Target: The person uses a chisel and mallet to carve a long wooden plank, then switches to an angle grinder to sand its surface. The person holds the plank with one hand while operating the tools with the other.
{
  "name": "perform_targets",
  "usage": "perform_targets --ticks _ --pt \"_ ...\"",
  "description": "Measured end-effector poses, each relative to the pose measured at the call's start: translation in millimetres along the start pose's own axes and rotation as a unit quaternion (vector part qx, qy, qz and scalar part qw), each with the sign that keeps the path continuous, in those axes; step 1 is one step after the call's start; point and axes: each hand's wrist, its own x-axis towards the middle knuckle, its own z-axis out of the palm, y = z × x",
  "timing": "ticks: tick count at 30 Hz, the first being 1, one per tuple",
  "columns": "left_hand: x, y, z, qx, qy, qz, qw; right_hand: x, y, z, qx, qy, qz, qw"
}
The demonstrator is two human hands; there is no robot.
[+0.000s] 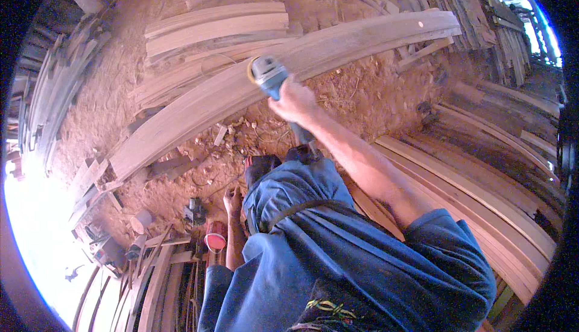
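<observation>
Hands first: your right hand (292, 99) is wrapped around a blue-and-silver power tool (271, 77), reaching out ahead of you. Tool has a yellowish rim at its far end and sits over the middle stretch of a long wooden plank (199, 111); can't tell if it bears on the wood. Your left hand (233, 199) hangs low on your left side, fingers look bent, but can't tell if they pinch anything. Near it: a red container (215, 239), then a pale round container (142, 221) further left. Beyond the plank, pale boards (217, 35) lie on brown ground (99, 111). More timber (470, 196) runs along your right; stacked lengths (57, 93) at far left.
</observation>
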Motion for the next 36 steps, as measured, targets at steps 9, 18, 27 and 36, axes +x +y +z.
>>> perform_targets --ticks 9,18,27,36 --pt "6 -109 -74 -0.036 0.004 -0.147 0.989 -18 -156 69 -0.001 -0.082 -0.131 0.988" --pt "27 -102 -87 -0.095 -0.002 0.017 0.995 2 -50 14 0.006 -0.009 -0.010 1.000" --pt "88 13 47 -0.148 -0.079 -0.055 0.984 56 136 -88 0.005 0.043 0.133 0.990" --pt "55 84 174 -0.015 -0.041 0.015 0.999 113 337 -191 0.006 0.112 0.229 0.967"
